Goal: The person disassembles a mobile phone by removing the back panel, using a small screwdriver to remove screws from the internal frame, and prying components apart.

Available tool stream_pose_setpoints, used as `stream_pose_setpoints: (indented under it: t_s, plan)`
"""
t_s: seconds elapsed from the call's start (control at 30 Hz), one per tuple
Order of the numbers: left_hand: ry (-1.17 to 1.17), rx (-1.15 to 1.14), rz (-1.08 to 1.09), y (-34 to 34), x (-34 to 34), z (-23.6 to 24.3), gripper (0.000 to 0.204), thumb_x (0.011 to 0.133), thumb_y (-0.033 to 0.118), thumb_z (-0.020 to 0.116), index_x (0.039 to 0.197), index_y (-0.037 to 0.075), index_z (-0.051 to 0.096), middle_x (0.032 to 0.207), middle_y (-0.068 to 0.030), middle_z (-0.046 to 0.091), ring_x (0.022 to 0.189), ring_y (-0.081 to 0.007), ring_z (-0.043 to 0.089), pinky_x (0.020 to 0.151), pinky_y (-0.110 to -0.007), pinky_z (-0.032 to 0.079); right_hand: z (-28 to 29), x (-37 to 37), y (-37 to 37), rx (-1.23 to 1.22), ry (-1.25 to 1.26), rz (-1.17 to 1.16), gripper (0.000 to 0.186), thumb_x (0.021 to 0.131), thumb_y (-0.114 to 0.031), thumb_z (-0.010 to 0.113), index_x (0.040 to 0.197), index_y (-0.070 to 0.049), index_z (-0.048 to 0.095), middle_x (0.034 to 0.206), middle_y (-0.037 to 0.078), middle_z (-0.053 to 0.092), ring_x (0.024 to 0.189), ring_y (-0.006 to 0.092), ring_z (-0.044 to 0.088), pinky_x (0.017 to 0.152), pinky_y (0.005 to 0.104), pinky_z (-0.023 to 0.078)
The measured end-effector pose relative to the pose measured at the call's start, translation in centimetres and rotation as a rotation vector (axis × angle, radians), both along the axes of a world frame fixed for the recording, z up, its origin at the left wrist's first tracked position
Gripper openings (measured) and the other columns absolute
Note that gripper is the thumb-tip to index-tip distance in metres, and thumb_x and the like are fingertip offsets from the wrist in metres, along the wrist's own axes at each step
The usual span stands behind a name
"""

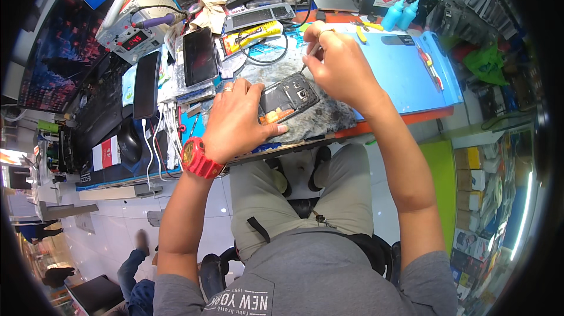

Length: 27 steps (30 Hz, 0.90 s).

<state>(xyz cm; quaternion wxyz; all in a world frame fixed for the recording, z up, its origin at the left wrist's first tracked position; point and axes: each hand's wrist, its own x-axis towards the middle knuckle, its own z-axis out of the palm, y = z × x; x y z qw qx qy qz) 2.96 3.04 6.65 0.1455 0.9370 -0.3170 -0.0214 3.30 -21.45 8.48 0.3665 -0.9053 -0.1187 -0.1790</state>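
Observation:
On a grey, worn cloth [338, 117] at the table's front edge lies an opened phone [295, 96], its inner parts exposed and an orange patch at its lower left. My left hand [231, 117], with a red watch, grips the phone's left end, thumb along the near edge and fingers at the far side. Pinched in my right hand [341, 64] is a thin, screwdriver-like tool [304, 68], pointing down at the phone's far right corner. The fingers cover most of the tool, and I cannot tell whether its tip touches.
Two dark phones, one black [200, 56] and one on a cable [146, 86], lie left of the work. Behind are a yellow tube [252, 35] and a looped black cable. A blue mat [390, 84] with a cutter-like tool [430, 69] and two blue bottles [392, 15] is at right.

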Motion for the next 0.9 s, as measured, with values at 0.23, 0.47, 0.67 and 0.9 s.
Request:
stream_pose_setpoints:
  t_s: [0.23,0.47,0.67,0.9]
  plan:
    - [0.226,-0.08,0.08,-0.3,2.0,0.2,0.08,0.07,0.042,0.099,0.122,-0.006,0.06,0.121,-0.025,0.062,0.118,-0.0413,0.063,0.102,-0.046,0.051,-1.2,-0.7,-0.9,0.187,-0.185,-0.07,0.029,0.089,-0.004,0.083,0.111,0.003,0.065,0.097,0.012,0.074,0.081,0.021,0.074,0.074,0.0349,0.06]
    - [0.447,-0.298,0.089,0.3,4.1,2.3,0.036,0.082,0.013,0.089,0.106,-0.006,0.069,0.101,-0.0189,0.076,0.095,-0.0277,0.072,0.089,-0.037,0.053,-3.2,-2.1,-3.5,0.561,-0.179,-0.167,0.032,0.09,-0.003,0.083,0.114,0.002,0.063,0.094,0.011,0.073,0.082,0.0166,0.073,0.072,0.0315,0.06]
    - [-0.296,-0.163,-0.063,-0.2,2.4,2.3,0.023,0.081,-0.001,0.071,0.104,0.003,0.071,0.101,-0.014,0.074,0.087,-0.0376,0.073,0.077,-0.044,0.057,-4.4,-4.5,-4.8,0.712,-0.131,-0.231,0.032,0.095,-0.001,0.079,0.118,0.001,0.057,0.095,0.011,0.073,0.08,0.0155,0.075,0.071,0.0287,0.061]
    - [-0.685,-0.113,-0.27,0.2,1.0,1.1,0.022,0.081,-0.001,0.069,0.1,0.01,0.071,0.094,-0.0042,0.071,0.08,-0.0269,0.072,0.07,-0.039,0.057,-5.6,-5.9,-6.0,0.683,-0.109,-0.284,0.031,0.095,0.0,0.078,0.118,0.001,0.057,0.096,0.012,0.074,0.082,0.0155,0.076,0.072,0.0285,0.061]
